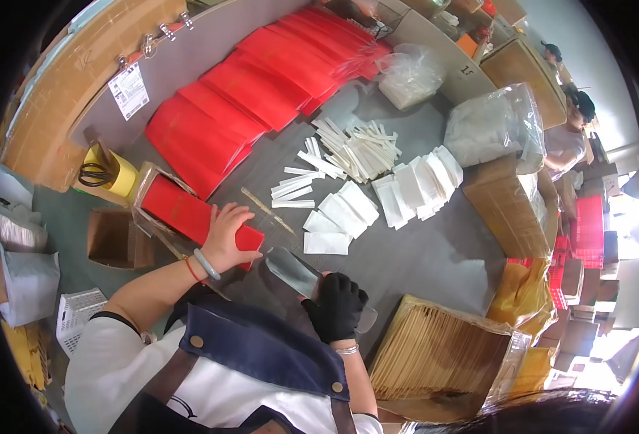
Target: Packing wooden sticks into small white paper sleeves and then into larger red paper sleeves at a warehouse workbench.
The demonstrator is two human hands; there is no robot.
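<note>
My left hand (226,234) is bare and spans a long red packet or stack (181,209), its fingers at the far edge and thumb at the near end. The stack's other end lies in a small open carton (144,172) with wrap at its rim. My right hand (339,308), in a black fingerless glove, is closed around a clear, bag-like plastic piece (293,271). One end of the plastic points toward the red stack; another part shows beyond the glove. The exact kind of plastic piece is unclear.
Red paper bags (232,103) overlap along the back. White packets (346,211) and paper strips (357,149) lie mid-table, near a thin stick (268,210). A carton of brown cardboard pieces (444,352) stands right, scissors (96,173) left. Other people (566,141) are at far right.
</note>
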